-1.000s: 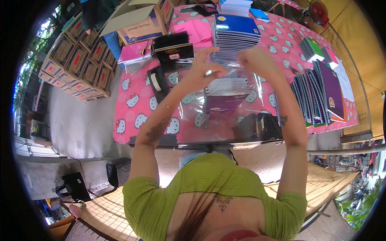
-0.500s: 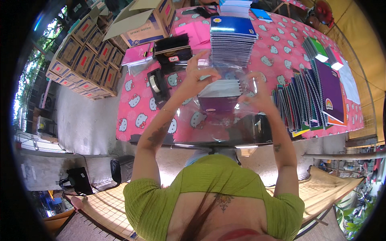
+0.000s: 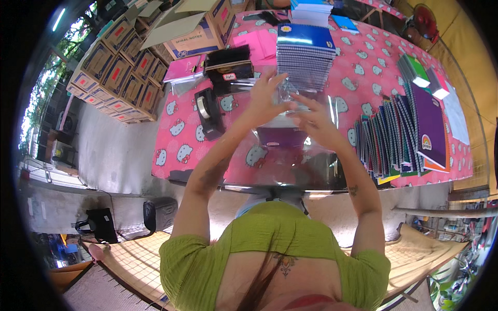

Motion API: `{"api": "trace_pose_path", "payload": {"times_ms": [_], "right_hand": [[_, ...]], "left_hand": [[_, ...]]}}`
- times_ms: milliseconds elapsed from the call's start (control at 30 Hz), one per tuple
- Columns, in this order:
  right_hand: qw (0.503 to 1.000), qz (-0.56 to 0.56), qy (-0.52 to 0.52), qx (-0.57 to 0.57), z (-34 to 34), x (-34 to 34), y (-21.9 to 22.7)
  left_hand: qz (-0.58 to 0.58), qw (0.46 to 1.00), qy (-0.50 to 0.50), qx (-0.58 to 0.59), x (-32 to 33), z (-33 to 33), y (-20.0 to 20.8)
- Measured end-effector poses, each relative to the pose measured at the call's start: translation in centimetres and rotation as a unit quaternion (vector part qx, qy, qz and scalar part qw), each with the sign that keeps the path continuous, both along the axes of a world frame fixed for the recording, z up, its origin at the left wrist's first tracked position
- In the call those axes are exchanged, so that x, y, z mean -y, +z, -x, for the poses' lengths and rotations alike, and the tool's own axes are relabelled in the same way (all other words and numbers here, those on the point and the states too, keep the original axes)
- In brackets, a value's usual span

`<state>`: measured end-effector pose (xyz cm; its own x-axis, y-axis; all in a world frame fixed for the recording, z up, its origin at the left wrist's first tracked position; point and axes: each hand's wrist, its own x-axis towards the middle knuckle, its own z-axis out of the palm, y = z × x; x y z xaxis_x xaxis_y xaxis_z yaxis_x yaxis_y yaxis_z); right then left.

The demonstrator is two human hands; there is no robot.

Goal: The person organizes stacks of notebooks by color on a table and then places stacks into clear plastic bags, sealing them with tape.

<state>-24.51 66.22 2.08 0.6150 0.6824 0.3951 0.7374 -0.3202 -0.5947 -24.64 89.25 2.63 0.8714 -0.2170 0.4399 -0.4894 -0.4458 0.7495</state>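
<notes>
A small purple-covered notebook bundle [image 3: 282,138] lies in clear plastic film [image 3: 306,155] near the table's front edge. Over its far side my left hand [image 3: 265,101] has thumb and fingers spread apart, beside a crumpled fold of the film. My right hand [image 3: 317,122] reaches in from the right with its fingers stretched toward the left thumb, over the bundle. Both hands hide part of the notebooks' pale page side. Just beyond them stands a tall stack of blue spiral notebooks [image 3: 305,39].
Left of the bundle sit a black tape dispenser [image 3: 208,116] and a black box [image 3: 228,72]. A leaning row of spiral notebooks [image 3: 389,135] occupies the right side. Cardboard cartons [image 3: 116,67] are piled left of the pink-covered table [image 3: 176,150]; an open carton [image 3: 199,33] stands behind.
My right hand has moved left and inward across the bundle, bringing its fingers close to my left hand. The film's far part is drawn in between them.
</notes>
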Motion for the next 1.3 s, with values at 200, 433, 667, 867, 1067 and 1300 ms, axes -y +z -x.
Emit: {"api": "trace_pose_path", "payload": {"times_ms": [200, 433, 667, 867, 1067, 1300], "right_hand": [[0.973, -0.008, -0.173, -0.150, -9.1, -2.0, -1.3], [0.917, -0.094, -0.087, -0.377, -8.7, -4.7, 0.8], [0.902, -0.146, -0.042, -0.405, -6.7, -1.3, -3.5], [0.954, -0.046, 0.002, -0.296, -5.7, -2.6, 0.0], [0.977, 0.142, -0.045, -0.149, -4.6, -3.1, 4.8], [0.949, -0.018, 0.081, -0.304, -4.3, -0.1, 0.7]], "left_hand": [[-0.256, 0.944, 0.030, 0.208, 1.3, 5.3, 5.9], [-0.016, 0.986, 0.101, -0.131, -3.3, -3.6, -2.1], [-0.154, 0.973, 0.169, 0.015, 0.9, -2.1, 0.5], [-0.018, 0.961, 0.134, 0.241, 0.5, -0.2, 3.2], [0.015, 0.955, -0.145, -0.259, -6.0, -0.3, -1.9], [0.099, 0.932, -0.177, -0.300, -4.8, 0.1, -1.8]]}}
